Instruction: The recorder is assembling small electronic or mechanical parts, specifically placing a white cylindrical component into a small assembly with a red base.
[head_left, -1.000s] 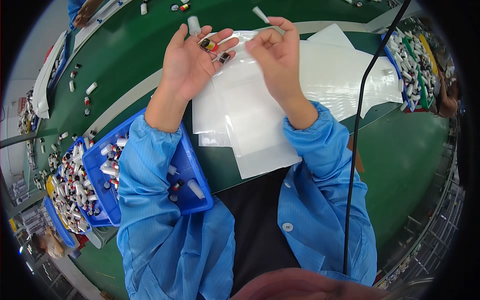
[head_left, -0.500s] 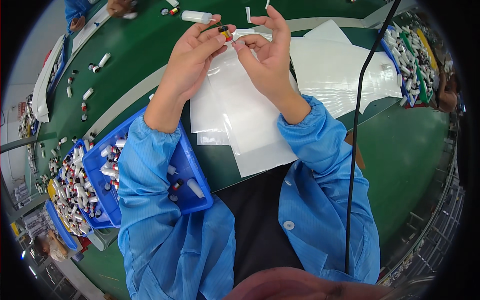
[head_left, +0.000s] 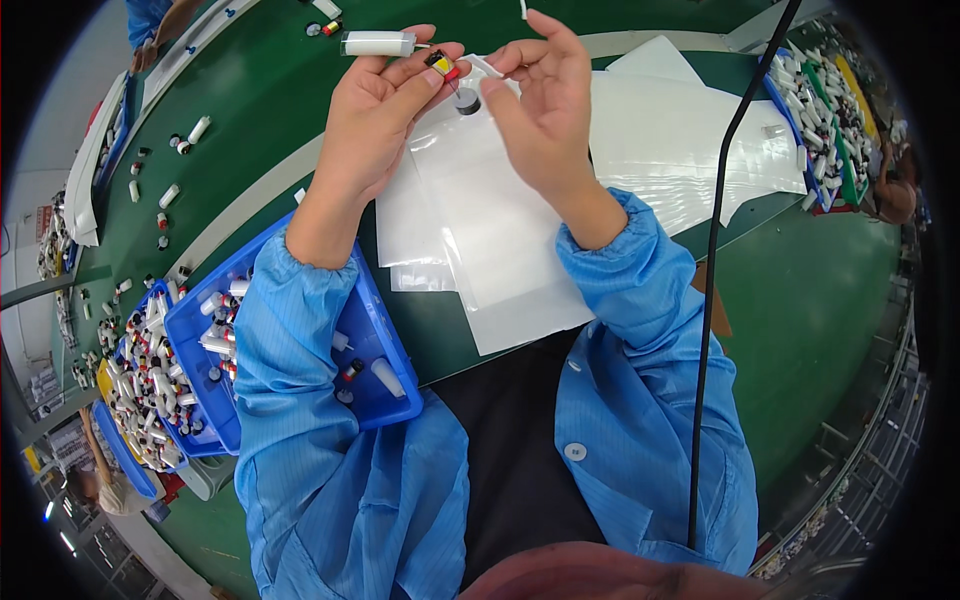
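My left hand (head_left: 372, 125) pinches a small wired assembly over the table. Its black, yellow and red component (head_left: 441, 64) sits between thumb and fingers. A white cylinder in a clear sleeve (head_left: 378, 43) lies across the fingertips, and a dark round disc (head_left: 466, 101) hangs below on thin wires. Just right of it, my right hand (head_left: 552, 125) has a short white strip (head_left: 484, 66) at its thumb and fingers, near the component. Another white strip (head_left: 523, 9) shows by the raised right fingertip. Beneath both hands lie white glossy sheets (head_left: 490, 220).
A blue tray (head_left: 395, 340) with similar parts stands under my left forearm, beside another heaped tray (head_left: 150, 400). Loose assemblies (head_left: 168, 196) dot the green surface at left. More full trays (head_left: 815, 130) stand far right. A black cable (head_left: 712, 260) crosses the view; other people's hands show.
The white strip has come down from above my right fingers to beside the component. The dark disc now hangs in view, and the white cylinder has shifted left with my left hand.
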